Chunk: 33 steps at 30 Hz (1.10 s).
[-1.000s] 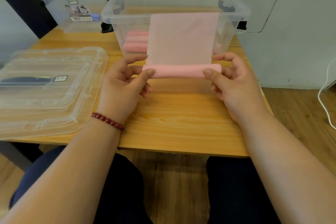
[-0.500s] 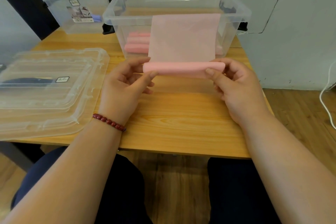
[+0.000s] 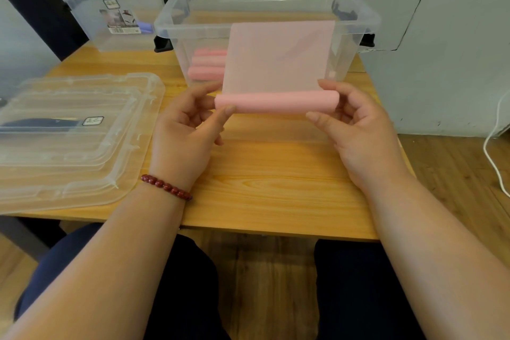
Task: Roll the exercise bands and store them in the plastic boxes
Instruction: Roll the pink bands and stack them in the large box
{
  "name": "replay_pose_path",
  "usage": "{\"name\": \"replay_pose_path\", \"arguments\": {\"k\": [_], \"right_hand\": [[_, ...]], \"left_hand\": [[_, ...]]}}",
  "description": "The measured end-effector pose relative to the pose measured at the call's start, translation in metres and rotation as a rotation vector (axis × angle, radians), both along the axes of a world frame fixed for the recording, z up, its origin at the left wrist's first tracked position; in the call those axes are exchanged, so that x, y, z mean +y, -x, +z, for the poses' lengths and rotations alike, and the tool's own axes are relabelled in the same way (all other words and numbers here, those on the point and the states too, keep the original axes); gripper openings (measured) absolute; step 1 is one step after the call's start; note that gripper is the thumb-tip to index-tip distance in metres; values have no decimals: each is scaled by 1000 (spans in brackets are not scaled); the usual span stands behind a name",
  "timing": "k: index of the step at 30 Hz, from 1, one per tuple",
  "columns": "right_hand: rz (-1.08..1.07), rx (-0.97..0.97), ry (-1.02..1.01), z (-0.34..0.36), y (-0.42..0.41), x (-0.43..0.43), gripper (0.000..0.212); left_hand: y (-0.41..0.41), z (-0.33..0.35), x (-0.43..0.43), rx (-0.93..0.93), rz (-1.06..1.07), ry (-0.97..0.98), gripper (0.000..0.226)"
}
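Clear box [image 3: 198,31] sits on wooden table [image 3: 262,174] by wall [image 3: 455,50]

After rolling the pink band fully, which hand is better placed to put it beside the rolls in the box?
Probably the left hand. Each hand grips one end of the pink roll, but the stored rolls lie leftward in the clear box, nearer that hand; the right hand is farther.

A wooden table [image 3: 276,174] stood against a pale wall [image 3: 455,63]; a rectangular outline [image 3: 397,8] was cut into that wall; a white cable [image 3: 486,148] trailed down to the wooden floor [image 3: 455,174] at right; a dark slanted beam [image 3: 36,3] crossed the upper left.
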State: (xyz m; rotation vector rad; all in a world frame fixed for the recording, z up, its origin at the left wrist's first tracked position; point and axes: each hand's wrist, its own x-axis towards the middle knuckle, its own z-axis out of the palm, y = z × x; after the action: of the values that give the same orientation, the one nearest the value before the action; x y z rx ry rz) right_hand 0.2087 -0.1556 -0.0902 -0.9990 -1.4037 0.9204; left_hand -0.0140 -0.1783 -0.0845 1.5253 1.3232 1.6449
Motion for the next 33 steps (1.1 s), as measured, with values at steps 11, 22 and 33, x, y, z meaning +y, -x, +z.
{"name": "replay_pose_path", "arguments": {"k": [11,22,33], "right_hand": [[-18,55,36,3,1,0,23],[-15,12,27,3,2,-1,25],[-61,-37,7,0,3,1,35]], "left_hand": [[1,-3,1,1,-57,15,34],[-1,-2,-1,-10,19,1,20],[1,-2,-2,51,14,-3,37]]}}
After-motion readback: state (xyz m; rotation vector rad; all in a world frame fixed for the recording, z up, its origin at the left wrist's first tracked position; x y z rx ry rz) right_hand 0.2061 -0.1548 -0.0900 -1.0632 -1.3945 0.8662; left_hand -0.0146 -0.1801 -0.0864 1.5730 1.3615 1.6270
